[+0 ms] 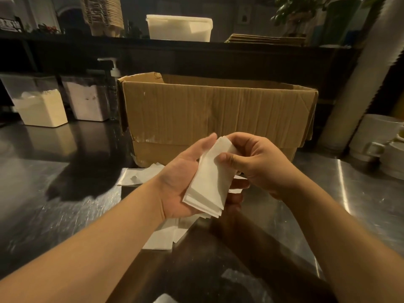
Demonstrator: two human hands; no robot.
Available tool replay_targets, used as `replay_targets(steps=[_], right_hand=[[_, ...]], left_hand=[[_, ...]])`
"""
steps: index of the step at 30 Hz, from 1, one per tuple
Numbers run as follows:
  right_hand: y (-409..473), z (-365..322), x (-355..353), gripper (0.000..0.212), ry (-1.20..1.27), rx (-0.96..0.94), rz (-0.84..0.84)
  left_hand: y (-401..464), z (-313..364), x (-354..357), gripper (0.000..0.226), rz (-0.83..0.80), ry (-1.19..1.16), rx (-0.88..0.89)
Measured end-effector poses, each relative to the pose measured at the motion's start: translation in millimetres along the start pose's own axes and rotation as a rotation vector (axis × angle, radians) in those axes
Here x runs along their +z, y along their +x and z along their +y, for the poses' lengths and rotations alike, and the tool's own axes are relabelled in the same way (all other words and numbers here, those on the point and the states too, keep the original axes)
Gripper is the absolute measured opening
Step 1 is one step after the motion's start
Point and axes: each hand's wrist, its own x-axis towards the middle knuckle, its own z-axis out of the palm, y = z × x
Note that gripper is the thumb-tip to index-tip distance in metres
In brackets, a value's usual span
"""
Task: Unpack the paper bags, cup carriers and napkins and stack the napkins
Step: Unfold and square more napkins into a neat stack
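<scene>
A small stack of white folded napkins [209,180] is held above the steel counter [65,204], in front of an open brown cardboard box [196,110]. My left hand [181,182] cradles the stack from below, palm up, with its fingers under the napkins. My right hand [258,162] pinches the stack's upper end between thumb and fingers. More loose white napkins [142,176] lie flat on the counter under and to the left of my hands. The inside of the box is hidden from here.
Two clear tubs of white material [41,110] and a pump bottle [113,71] stand at the left rear. White cups and dishes [380,145] sit at the right edge. On the dark shelf behind are a white lidded tub [179,28] and flat cardboard [266,38].
</scene>
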Motion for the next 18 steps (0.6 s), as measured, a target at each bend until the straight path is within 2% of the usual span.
replay_targets(steps=[4, 8, 12, 18], right_hand=[[1.2, -0.9, 9.0, 0.039, -0.112, -0.042, 0.047], [3.1, 2.9, 12.9, 0.043, -0.275, -0.069, 0.052], [1.9, 4.3, 13.9, 0.037, -0.261, -0.076, 0.025], [2.7, 4.3, 14.4, 0.032, -0.237, -0.061, 0.024]], left_hand=[[-0.2, 0.1, 3.1, 0.045, -0.010, -0.015, 0.021], [1.5, 0.5, -1.5, 0.039, 0.029, -0.039, 0.035], [-0.2, 0.6, 0.8, 0.031, 0.013, -0.045, 0.021], [-5.3, 0.7, 5.8, 0.037, 0.058, -0.041, 0.006]])
